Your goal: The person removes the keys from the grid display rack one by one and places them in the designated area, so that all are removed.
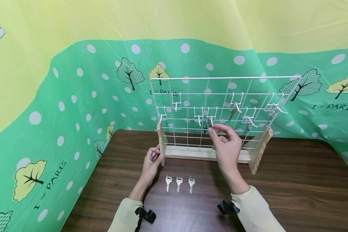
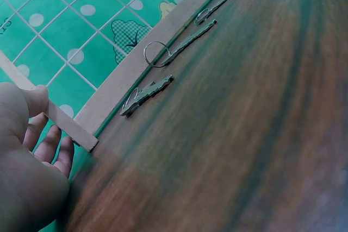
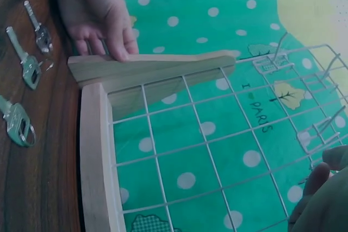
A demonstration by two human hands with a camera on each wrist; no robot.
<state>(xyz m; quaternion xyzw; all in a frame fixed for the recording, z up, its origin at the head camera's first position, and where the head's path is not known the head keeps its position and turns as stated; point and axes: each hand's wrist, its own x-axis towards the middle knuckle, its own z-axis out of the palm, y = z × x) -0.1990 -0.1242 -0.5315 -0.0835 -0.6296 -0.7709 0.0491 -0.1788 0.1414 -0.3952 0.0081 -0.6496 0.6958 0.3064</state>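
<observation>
Dotted cloth (image 1: pixel 102 66) walls in the dark worktop (image 1: pixel 303 167) I look down on, where the rack (image 1: pixel 191 155) stands, light enough by my judgement to skid, so my left hand (image 1: pixel 150 166) does well to grip its wooden end (image 1: pixel 161 141). Well apart from it, my right hand (image 1: pixel 227 146) seems to pinch a key (image 1: pixel 210 124) by a hook (image 1: pixel 199 120) row's right-hand neighbour. Three more keys (image 1: pixel 179 184) lie in front; I expect each to be light, stiff, tough but slick, best taken by the broad head.
</observation>
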